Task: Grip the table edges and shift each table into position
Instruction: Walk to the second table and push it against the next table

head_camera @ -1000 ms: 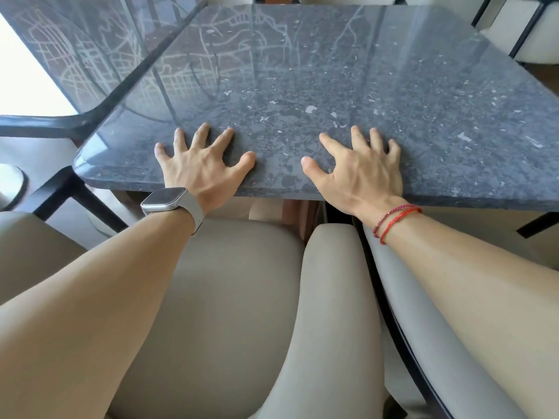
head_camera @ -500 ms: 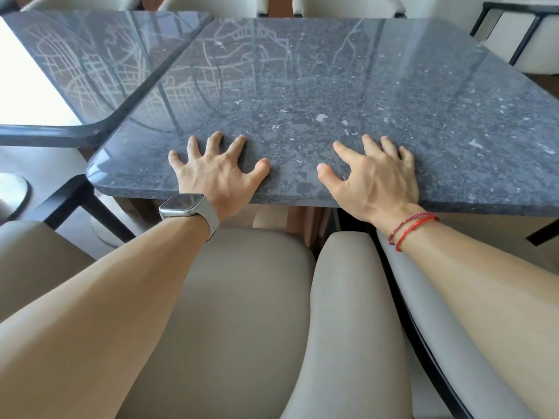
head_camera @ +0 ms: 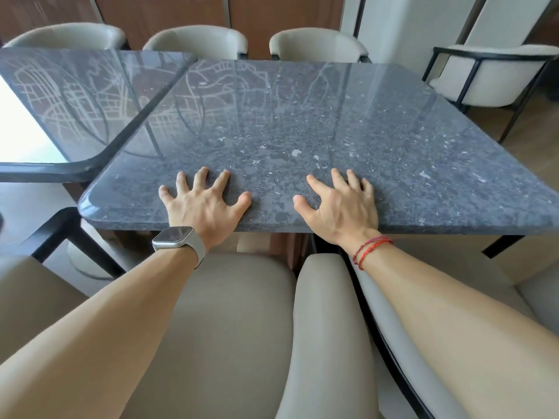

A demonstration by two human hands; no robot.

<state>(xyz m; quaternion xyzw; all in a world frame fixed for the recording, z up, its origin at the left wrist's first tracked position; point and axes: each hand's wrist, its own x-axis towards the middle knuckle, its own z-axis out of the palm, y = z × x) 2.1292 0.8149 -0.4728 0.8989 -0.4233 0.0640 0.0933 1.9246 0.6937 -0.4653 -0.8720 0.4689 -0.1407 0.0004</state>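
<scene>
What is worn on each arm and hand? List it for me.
Both forearms are bare, no sleeves in view, and no gloves. The left hand has a watch at the wrist: rounded rectangular dark face, silver case, pale grey band. The right hand has thin red cord bracelets at the wrist. No rings show.

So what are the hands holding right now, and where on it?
Nothing is gripped. The left hand and right hand lie flat, fingers spread, on top of the dark stone table beside its near edge, with no fingers curled under it.
</scene>
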